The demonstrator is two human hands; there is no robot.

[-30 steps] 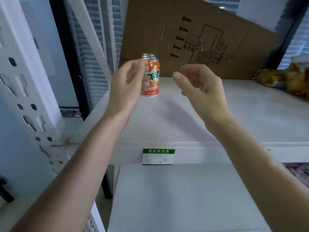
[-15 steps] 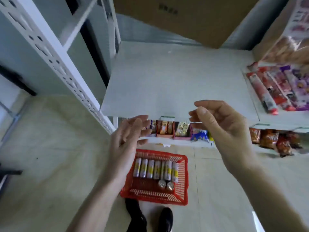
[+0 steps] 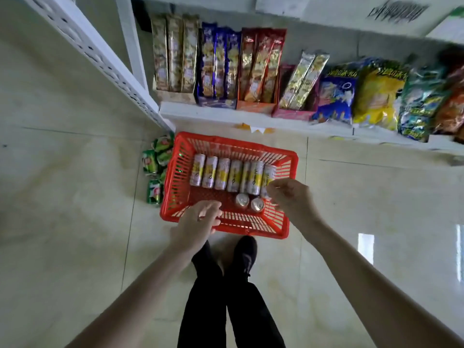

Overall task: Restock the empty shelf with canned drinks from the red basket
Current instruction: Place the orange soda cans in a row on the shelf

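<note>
Red basket (image 3: 175,177) sits on the tiled floor (image 3: 62,222), just in front of the lowest shelf (image 3: 213,114). Inside it, a row of seven slim cans (image 3: 234,175) lies flat, side by side, yellow and pale labels up. Two more cans (image 3: 249,202) stand upright near the basket's front wall, tops showing, touching each other.

Left hand (image 3: 198,222) hangs over the basket's front left corner, fingers loosely bent, gripping nothing; whether it touches the rim is unclear. Right hand (image 3: 288,197) is over the right end of the can row, fingers curled toward the last flat can; cannot tell if it grasps that can or only hovers at it. Both forearms are bare and reach down from the bottom of the view.

Person's black trousers and black shoes (image 3: 244,252) stand right behind the basket.

Left of the basket, a small pile of green packets (image 3: 155,167) lies on the floor, close against the basket's side. The lowest shelf carries upright snack boxes (image 3: 218,66) in gold, blue and red, then crisp bags (image 3: 376,94) in blue, yellow and green toward the right. A white perforated shelf post (image 3: 100,59) runs diagonally down to the shelf's left corner.
</note>
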